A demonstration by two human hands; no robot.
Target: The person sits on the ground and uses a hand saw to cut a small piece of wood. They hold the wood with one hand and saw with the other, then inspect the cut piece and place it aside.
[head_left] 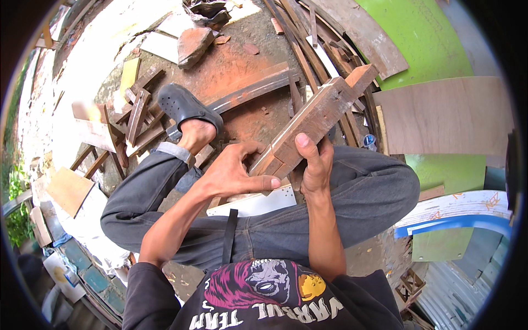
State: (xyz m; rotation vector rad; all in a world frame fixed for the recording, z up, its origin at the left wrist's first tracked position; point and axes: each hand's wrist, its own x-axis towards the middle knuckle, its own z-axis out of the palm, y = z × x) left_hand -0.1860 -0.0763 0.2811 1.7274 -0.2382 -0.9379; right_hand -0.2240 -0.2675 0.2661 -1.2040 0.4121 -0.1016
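A thick brown length of timber (316, 118) is held slantwise above my lap, its far end pointing up and to the right. That end narrows to a lighter tongue, and a pale strip runs along its upper left edge. My left hand (234, 169) grips the near end from the left, thumb across the end and fingers partly hidden behind the wood. From the right side, my right hand (316, 164) clasps the same piece, its thumb lying on the broad face and its fingers mostly out of sight. Below the timber, a white board (256, 203) lies across in front of my lap.
Beyond my dark clog (187, 107) lies a long beam (253, 88) on reddish ground, with a rough stone (194, 47) farther off. Wood offcuts (140, 113) are piled at left. Long strips (305, 47) lie at far right, beside plywood (440, 115) and green sheets (429, 41).
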